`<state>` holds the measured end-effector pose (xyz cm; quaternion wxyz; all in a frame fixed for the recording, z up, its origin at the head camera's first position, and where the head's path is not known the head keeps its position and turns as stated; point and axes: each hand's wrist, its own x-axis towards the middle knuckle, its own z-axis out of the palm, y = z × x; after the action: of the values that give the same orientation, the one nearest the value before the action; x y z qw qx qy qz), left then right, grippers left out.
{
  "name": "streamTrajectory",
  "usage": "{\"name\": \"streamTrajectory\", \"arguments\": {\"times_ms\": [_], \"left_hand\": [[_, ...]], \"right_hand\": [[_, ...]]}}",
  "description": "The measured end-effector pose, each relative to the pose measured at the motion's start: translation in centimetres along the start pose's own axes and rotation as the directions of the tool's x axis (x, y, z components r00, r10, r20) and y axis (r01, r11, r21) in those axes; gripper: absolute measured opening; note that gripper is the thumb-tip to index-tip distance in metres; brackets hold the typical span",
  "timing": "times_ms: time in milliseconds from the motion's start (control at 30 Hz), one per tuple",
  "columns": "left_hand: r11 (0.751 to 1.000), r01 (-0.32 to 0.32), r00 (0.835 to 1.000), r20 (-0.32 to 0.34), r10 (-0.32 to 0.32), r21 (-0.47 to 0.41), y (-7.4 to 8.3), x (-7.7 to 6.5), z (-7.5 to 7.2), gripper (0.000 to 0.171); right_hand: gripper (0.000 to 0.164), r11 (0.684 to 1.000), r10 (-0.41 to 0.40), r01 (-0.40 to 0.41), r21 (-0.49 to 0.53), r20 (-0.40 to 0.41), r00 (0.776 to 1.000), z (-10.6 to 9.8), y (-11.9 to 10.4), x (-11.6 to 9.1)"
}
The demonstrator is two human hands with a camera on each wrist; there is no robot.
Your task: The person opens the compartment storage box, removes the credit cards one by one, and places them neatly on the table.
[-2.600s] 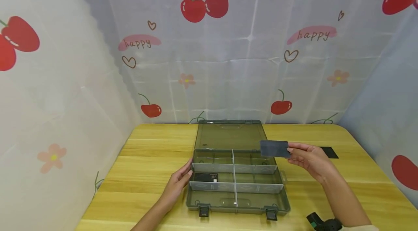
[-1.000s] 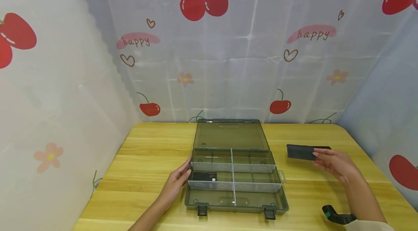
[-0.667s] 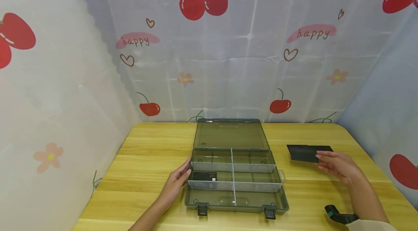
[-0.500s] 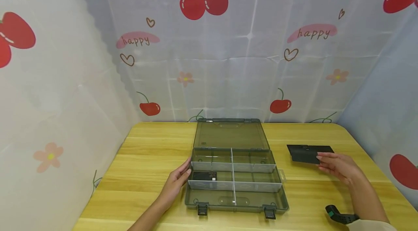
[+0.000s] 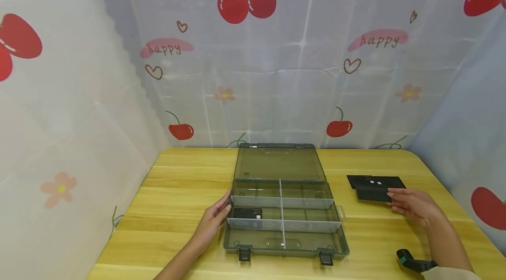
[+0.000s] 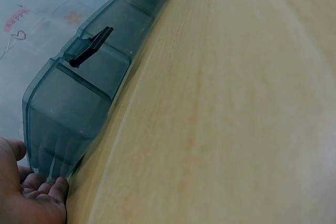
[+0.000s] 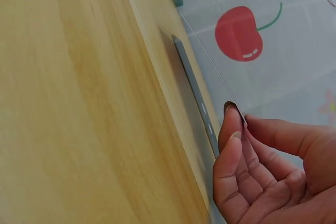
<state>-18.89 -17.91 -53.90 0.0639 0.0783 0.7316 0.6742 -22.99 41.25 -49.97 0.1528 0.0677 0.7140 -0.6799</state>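
A translucent dark-green storage box [image 5: 282, 251] lies on the table with its lid [image 5: 280, 163] open. In its middle-left compartment is a black VIP card [image 5: 245, 213]. My left hand [image 5: 213, 220] holds the box's left side, its thumb near the rim; in the left wrist view, its fingers [image 6: 37, 182] touch the end wall. To the right of the box, my right hand [image 5: 415, 205] pinches another dark card [image 5: 373, 194] by its right end. That card appears edge-on in the right wrist view. Behind it, partly covered, black cards [image 5: 393, 180] lie on the table.
White dividers [image 5: 310, 204] split the box into several compartments. Two black latches [image 5: 244, 253] stick out at its front. The wooden table [image 5: 189, 183] runs back to a cherry-printed curtain [image 5: 269, 60]. A black strap [image 5: 413, 261] sits at my right wrist.
My right hand has carried the dark card from beside the lid rightward, over the black cards, then slightly toward me, uncovering their white squares. The left hand has stayed at the box.
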Motion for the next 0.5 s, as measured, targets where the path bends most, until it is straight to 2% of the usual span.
{"name": "streamTrajectory", "arguments": {"times_ms": [200, 500], "left_hand": [[1.0, 0.001, 1.0, -0.001, -0.001, 0.002, 0.08, 0.04, -0.04, 0.054], [1.0, 0.001, 1.0, -0.004, -0.001, 0.007, 0.07, -0.01, 0.02, 0.055]], "right_hand": [[0.035, 1.0, 0.008, -0.008, -0.006, 0.008, 1.0, -0.09, 0.0, 0.02], [0.021, 0.997, 0.03, -0.032, -0.072, -0.021, 0.999, -0.01, -0.13, 0.02]]}}
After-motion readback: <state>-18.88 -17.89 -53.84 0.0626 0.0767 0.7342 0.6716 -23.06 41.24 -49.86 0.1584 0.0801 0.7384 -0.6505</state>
